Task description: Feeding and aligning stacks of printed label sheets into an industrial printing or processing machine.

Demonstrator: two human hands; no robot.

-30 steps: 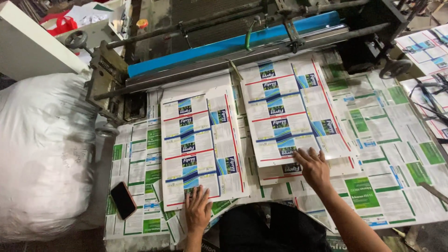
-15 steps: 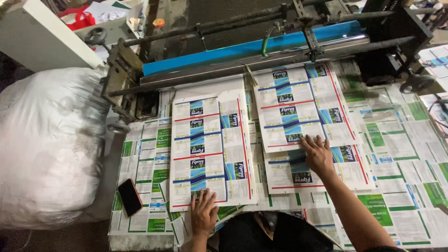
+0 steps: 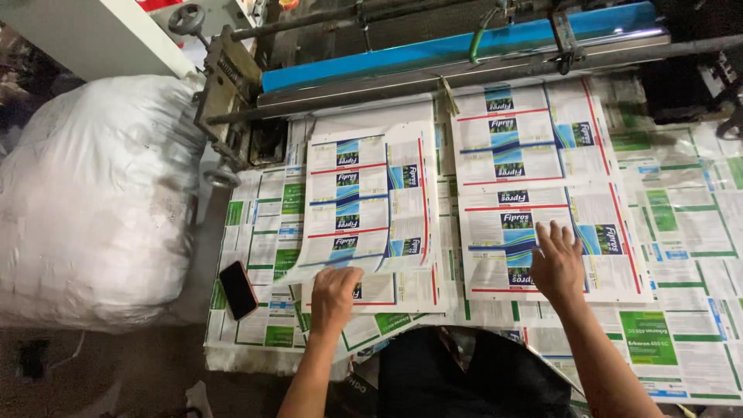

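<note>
Two stacks of printed sheets lie under my hands, logged left to right.

Item, far left: a large white sack (image 3: 93, 193), full and bulging, standing beside the worktop (image 3: 696, 232). Untouched.

Item: a dark phone with a red edge (image 3: 237, 289), lying flat on the green-and-white printed sheets (image 3: 263, 232) that cover the worktop, just left of my left hand.

Item: left stack of white sheets with blue and red print (image 3: 371, 201), lying below the machine's grey roller bar (image 3: 348, 91). Its near edge lifts a little at the lower left corner. My left hand (image 3: 334, 292) rests on that near edge, fingers curled and bunched together, thumb side turned in; I cannot tell whether it pinches the top sheet or only presses on it.

Item: blue strip (image 3: 464, 46) running along the machine at the top, above both stacks.

Item: right stack of the same printed sheets (image 3: 542, 162), lying flat, reaching up to the roller bar. My right hand (image 3: 556, 263) lies on its lower part, palm down, fingers spread and pointing away from me.

Item, far right: more green-printed sheets (image 3: 673, 340), overlapping, well clear of both hands.

Step in hand, as I judge it: steadying and squaring the two stacks as they lie at the machine's outlet. The next move would call for even pressure from the right palm so the sheets do not slide, and a clean hold on the left stack's raised edge.
</note>
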